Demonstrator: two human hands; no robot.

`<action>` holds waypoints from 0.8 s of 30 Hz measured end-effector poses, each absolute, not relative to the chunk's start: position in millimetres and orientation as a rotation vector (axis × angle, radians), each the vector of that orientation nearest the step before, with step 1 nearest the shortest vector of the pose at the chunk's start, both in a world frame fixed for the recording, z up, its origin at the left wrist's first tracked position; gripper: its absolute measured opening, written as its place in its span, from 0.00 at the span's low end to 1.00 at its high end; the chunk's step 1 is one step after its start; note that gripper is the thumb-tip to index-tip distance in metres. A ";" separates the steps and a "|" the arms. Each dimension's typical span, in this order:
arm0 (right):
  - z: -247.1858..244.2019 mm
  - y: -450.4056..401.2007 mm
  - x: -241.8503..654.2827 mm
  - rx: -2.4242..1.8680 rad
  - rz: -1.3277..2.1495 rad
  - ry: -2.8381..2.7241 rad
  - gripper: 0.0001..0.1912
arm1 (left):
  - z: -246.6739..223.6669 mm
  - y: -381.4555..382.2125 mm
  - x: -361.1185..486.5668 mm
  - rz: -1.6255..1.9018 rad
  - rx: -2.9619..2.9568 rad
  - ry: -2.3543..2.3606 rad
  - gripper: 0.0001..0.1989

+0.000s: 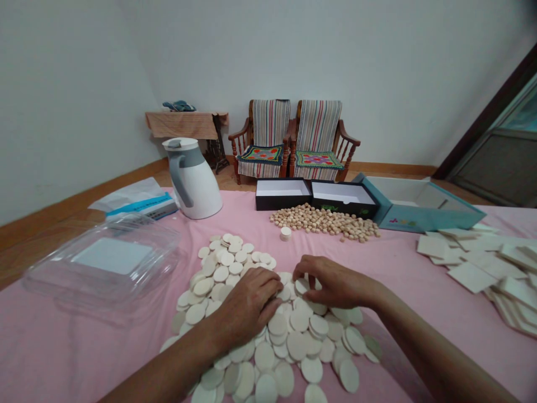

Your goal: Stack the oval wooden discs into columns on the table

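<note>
A wide pile of pale round wooden discs (264, 356) spreads over the pink cloth in front of me. My left hand (254, 298) rests low on the pile, its fingers bent together and pointing right; whatever lies under them is hidden. To its right, my right hand (329, 284) pinches a wooden disc (301, 286) between thumb and fingers at the top of the pile. Beyond both hands, a short stack of discs (286, 233) stands apart on the cloth.
Small wooden beads (323, 220) lie before two black boxes (283, 202). A teal box (403, 215) and square wooden pieces (472, 271) are at right. On the left are a white jug (199, 187), a clear plastic container (113, 254) and a blue-white packet (140, 207).
</note>
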State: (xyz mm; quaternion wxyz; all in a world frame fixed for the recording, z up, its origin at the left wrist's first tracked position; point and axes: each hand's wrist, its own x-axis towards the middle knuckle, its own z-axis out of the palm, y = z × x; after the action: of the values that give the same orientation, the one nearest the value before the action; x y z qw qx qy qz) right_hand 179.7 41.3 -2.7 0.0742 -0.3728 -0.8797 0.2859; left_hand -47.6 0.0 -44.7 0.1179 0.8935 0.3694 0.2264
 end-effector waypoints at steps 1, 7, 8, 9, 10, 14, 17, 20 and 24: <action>-3.6 45.4 179.2 -1.099 0.843 -2.605 0.15 | -44.5 0.0 -47.6 0.667 2.616 1.082 0.08; -20.6 97.3 164.4 -1.193 0.475 -2.327 0.14 | -42.4 -0.4 -47.8 0.698 2.623 1.063 0.09; -24.6 107.3 160.7 -1.225 0.390 -2.292 0.13 | -42.2 -0.5 -47.9 0.695 2.623 1.062 0.09; -28.6 116.5 157.1 -1.247 0.336 -2.271 0.12 | -42.1 -0.6 -48.0 0.693 2.623 1.061 0.09; -32.2 124.5 153.7 -1.263 0.300 -2.255 0.12 | -42.1 -0.7 -48.1 0.691 2.622 1.061 0.09; -42.3 143.6 144.0 -1.260 0.277 -2.273 0.10 | -42.5 -1.4 -47.7 0.685 2.618 1.066 0.09; -46.3 147.9 141.0 -1.262 0.276 -2.304 0.09 | -42.4 -1.9 -47.2 0.685 2.612 1.066 0.09; -46.1 146.7 142.1 -1.299 0.288 -2.289 0.12 | -41.6 -2.0 -46.8 0.690 2.608 1.060 0.08; -32.2 132.2 154.1 -1.382 0.303 -2.230 0.14 | -40.6 -1.5 -47.2 0.678 2.605 1.060 0.08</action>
State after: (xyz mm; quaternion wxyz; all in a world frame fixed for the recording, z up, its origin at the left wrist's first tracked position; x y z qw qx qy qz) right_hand 154.1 132.2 -32.2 0.2475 -0.5070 -0.8181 0.1112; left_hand -47.2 -1.5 -40.6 0.1241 0.8934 0.3637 0.2326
